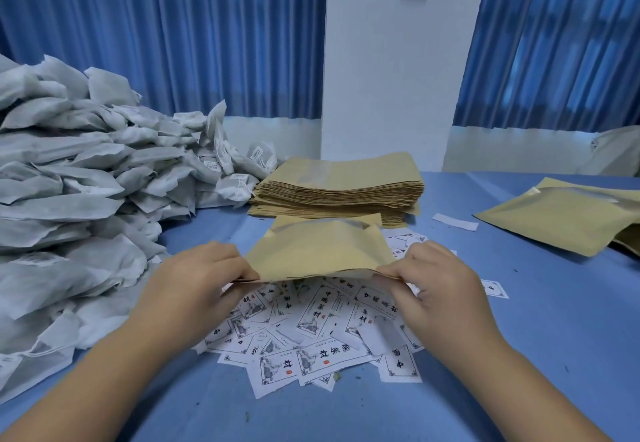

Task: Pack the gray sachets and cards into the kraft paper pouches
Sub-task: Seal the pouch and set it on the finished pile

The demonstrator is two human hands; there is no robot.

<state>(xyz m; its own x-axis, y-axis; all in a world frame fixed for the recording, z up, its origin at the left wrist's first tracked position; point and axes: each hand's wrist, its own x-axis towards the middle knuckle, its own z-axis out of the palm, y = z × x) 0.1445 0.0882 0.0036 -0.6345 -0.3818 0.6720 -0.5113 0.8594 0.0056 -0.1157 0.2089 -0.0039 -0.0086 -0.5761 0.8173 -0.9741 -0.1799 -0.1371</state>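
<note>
Kraft pouch (318, 251) mid-frame, just above the cards (311, 337), looks empty to me. Left grip (194, 279) and right grip (429, 279) each pinch its near edge. Sachet pile (69, 182) at left and pouch stack (339, 182) at centre are big, so most work is left. Finished pouches (554, 223), I judge, at right edge.

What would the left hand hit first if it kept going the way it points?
The kraft pouch: the left hand pinches its near edge. Pushed on forward and right, it would probably reach the stack of pouches behind, though depth is hard to judge.
</note>
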